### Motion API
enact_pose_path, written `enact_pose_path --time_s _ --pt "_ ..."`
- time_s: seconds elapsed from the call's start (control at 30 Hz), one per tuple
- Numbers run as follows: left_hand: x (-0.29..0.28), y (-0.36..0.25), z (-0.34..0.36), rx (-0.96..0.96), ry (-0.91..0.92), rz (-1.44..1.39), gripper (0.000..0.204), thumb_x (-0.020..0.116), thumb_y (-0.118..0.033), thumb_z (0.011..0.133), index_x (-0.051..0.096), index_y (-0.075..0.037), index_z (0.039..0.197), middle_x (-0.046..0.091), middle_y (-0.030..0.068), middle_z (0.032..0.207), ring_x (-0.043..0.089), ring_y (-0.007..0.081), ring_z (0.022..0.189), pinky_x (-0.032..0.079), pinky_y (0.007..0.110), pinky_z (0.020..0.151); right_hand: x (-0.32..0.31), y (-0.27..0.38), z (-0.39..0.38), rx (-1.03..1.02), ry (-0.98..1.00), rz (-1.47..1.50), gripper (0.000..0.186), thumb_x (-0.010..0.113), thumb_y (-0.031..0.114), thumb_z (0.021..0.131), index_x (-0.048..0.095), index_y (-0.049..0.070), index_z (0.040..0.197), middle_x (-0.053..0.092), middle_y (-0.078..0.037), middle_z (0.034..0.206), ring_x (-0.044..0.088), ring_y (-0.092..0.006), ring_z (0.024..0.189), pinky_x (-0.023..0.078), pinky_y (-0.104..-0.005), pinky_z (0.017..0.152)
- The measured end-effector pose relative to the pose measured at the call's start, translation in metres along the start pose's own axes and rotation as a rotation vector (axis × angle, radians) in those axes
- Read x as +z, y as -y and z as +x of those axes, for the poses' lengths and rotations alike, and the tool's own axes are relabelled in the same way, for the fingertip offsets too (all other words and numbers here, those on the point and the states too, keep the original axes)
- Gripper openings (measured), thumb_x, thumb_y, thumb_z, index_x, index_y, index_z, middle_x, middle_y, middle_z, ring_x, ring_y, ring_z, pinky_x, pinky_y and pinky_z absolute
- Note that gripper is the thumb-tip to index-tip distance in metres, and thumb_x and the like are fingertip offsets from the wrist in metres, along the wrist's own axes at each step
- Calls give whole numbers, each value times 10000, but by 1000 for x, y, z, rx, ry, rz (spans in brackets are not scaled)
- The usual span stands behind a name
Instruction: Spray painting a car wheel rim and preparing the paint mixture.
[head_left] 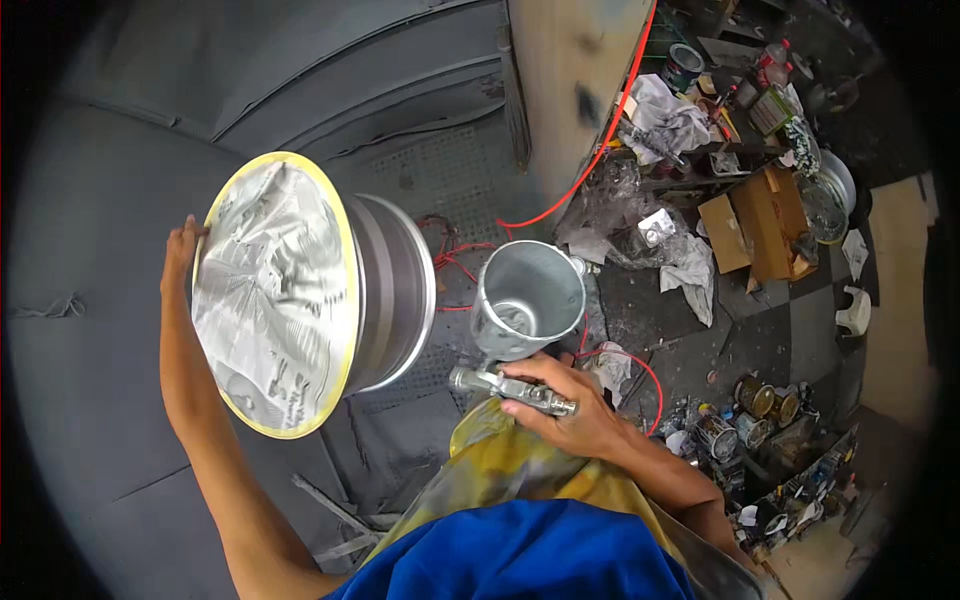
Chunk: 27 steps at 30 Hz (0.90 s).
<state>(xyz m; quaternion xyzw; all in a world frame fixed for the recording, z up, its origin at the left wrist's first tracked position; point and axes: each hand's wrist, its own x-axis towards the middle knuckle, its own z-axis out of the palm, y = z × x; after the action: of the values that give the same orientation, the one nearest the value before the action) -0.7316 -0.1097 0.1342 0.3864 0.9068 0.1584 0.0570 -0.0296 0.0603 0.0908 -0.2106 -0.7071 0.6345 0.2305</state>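
Observation:
A car wheel (385, 290) stands tilted on the left, its round face covered with wrinkled masking paper (275, 300) and edged with yellow tape (345, 370). My left hand (180, 260) grips the far-left edge of this face, with some fingers hidden behind it. My right hand (570, 405) is closed around a metal spray gun (515, 388), held in front of my body. Just beyond the gun is an open grey metal cup (530, 295), seemingly attached to it, with a little silvery residue at the bottom. The gun's nozzle end points left, apart from the wheel.
A red hose (600, 160) runs from the top past a pale panel (565, 80) and loops over the dusty floor. Cardboard boxes (765, 225), crumpled paper (690, 270) and several paint cans (755, 395) clutter the right side. Grey sheeting (90, 280) covers the left.

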Motion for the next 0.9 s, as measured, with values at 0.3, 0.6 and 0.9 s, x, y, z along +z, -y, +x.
enact_pose_path --time_s 0.3,0.6,0.9 --pt "69 -192 68 298 111 119 646 454 -514 1075 795 28 983 733 285 941 722 433 909 527 442 909 -8 -13 11 -97 -186 -66 404 792 101 913 626 28 1274 693 -153 1080 705 -249 944 547 -350 813" --pt "90 -335 -114 696 149 392 341 529 -227 1075 717 57 1073 702 247 1157 561 409 1321 311 594 1205 -8 -34 -10 -107 -65 -16 401 795 98 911 629 28 1269 695 -151 1066 703 -256 930 548 -349 806" --pt "55 -317 -371 295 219 486 355 548 -236 1062 692 -41 1322 543 146 1443 268 360 1559 153 626 1273 11 -77 -14 -61 142 -83 405 788 111 923 614 37 1281 682 -158 1109 707 -281 968 556 -362 826"
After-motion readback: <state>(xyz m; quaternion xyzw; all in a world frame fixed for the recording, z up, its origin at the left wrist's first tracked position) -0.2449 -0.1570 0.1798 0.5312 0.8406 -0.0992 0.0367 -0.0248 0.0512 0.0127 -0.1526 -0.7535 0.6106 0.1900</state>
